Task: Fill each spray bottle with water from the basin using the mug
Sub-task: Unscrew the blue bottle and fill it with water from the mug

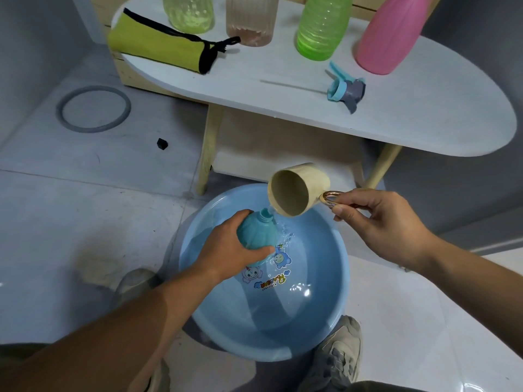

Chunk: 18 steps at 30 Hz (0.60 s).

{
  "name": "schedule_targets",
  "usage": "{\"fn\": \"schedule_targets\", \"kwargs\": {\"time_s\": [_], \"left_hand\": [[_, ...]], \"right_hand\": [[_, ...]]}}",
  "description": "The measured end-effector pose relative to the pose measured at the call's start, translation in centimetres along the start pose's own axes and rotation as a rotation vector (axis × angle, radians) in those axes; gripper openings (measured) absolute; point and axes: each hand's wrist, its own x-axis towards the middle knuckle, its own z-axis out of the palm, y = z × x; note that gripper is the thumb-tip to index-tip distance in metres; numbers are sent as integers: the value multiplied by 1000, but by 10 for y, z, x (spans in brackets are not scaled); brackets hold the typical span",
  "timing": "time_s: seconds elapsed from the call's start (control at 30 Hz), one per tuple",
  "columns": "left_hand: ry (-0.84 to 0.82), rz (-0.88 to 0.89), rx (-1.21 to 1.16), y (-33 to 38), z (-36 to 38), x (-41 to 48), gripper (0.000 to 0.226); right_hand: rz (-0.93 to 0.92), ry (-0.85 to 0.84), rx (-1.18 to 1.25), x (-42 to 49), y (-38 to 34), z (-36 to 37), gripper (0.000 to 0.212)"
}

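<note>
Glossy plastic basin (334, 315), matt cream mug (310, 179) with shiny metal handle (329, 200)

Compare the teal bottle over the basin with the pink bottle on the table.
The teal bottle is tilted over the basin in the left hand; the pink bottle stands upright on the table. The mug pours into the teal bottle; the pink bottle is untouched. Both are opaque.

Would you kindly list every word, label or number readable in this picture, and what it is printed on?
On the basin floor: coloured lettering with a smaller line beneath it, both too blurred to read.
On the teal bottle, the mug and the things on the table: no text visible.
</note>
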Motion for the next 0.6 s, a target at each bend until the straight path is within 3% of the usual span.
{"fn": "schedule_targets", "kwargs": {"time_s": [0.6], "left_hand": [[-6, -4, 6, 1, 2, -2, 74]], "right_hand": [[-91, 4, -114, 2, 2, 0, 17]]}}
